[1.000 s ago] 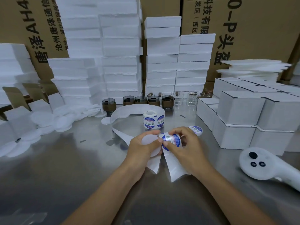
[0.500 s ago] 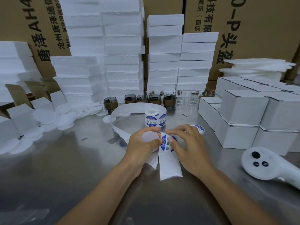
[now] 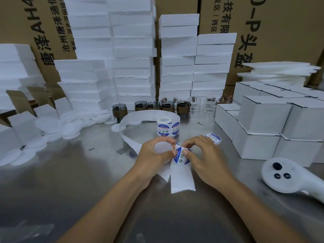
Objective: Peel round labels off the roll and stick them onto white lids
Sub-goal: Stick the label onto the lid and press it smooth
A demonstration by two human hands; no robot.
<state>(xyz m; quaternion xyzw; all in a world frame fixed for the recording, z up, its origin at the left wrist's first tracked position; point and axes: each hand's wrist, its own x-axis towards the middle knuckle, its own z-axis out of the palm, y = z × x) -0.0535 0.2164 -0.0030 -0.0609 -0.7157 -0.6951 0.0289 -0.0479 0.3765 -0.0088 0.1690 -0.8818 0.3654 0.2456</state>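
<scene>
My left hand (image 3: 154, 155) grips a round white lid (image 3: 162, 147) and pinches the edge of the white backing strip (image 3: 182, 179). My right hand (image 3: 205, 160) pinches a round blue-and-white label (image 3: 181, 159) at the strip's top, just right of the lid. The label roll (image 3: 168, 126) stands upright on the steel table (image 3: 70, 172) behind my hands, its used backing curling in a loop to the left. A labelled lid (image 3: 213, 138) lies behind my right hand. Several bare white lids (image 3: 47, 127) lie scattered at the left.
Stacks of white foam blocks (image 3: 133, 58) and brown cartons line the back. Dark cups (image 3: 183, 107) and clear glasses (image 3: 209, 106) stand in a row behind the roll. White boxes (image 3: 263, 120) are stacked at the right. A white handheld device (image 3: 287, 176) lies at the right front.
The strip now hangs straighter below my hands. My right thumb and fingers have moved onto the label's upper edge, and the label faces the camera more fully. Both hands stay close together.
</scene>
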